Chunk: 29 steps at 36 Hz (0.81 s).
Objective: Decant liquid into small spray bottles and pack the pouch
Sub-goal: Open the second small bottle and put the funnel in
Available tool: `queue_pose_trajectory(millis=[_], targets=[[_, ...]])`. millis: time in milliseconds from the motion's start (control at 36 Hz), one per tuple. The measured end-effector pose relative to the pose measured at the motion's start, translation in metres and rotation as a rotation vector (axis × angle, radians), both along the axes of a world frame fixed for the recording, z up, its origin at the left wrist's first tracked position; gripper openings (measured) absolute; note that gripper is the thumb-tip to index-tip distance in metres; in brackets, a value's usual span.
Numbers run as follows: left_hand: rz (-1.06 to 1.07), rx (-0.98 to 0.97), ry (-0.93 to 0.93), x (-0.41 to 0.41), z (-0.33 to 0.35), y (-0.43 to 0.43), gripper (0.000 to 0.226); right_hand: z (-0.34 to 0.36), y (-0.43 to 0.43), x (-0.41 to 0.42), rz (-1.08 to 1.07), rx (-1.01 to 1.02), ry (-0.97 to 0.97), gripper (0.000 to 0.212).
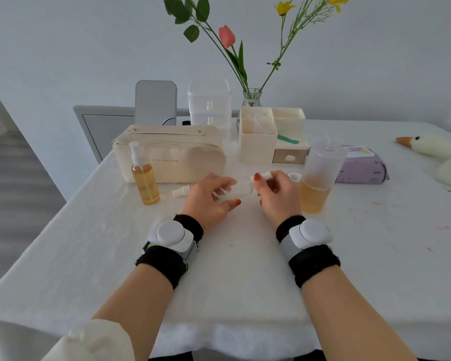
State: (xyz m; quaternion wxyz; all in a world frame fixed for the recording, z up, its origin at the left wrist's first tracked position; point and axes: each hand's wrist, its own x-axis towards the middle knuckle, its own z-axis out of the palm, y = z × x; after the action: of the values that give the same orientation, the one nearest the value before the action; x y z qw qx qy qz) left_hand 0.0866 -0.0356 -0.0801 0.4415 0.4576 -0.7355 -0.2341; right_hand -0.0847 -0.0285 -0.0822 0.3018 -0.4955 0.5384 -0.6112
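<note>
My left hand holds a small clear empty spray bottle lying sideways above the table. My right hand pinches the white cap end of that bottle between thumb and fingers. A filled spray bottle of amber liquid stands upright to the left, in front of the cream pouch. A loose white spray head lies on the cloth beside my left hand. The large clear bottle, partly full of amber liquid, stands just right of my right hand, its white cap on the table next to it.
A cream organiser box with a small drawer, a clear drawer unit, a mirror and a vase of flowers stand at the back. A purple wipes pack and a plush goose lie at the right.
</note>
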Motion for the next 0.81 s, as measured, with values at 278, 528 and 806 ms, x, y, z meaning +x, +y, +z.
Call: queue_pose_trajectory(millis=[278,528,806], targets=[[-0.004,0.005,0.028,0.0002,0.0007,0.0016,0.038,0.002,0.0003,0.0027,0.047,0.101,-0.172,0.03],[0.003,0.021,0.056,-0.0006,0.002,0.0024,0.039,0.0015,0.0013,-0.0029,0.127,0.066,-0.23,0.007],[-0.002,0.034,0.075,0.0001,0.0012,0.0024,0.04,-0.0014,-0.0005,-0.0044,0.113,0.046,-0.205,0.01]])
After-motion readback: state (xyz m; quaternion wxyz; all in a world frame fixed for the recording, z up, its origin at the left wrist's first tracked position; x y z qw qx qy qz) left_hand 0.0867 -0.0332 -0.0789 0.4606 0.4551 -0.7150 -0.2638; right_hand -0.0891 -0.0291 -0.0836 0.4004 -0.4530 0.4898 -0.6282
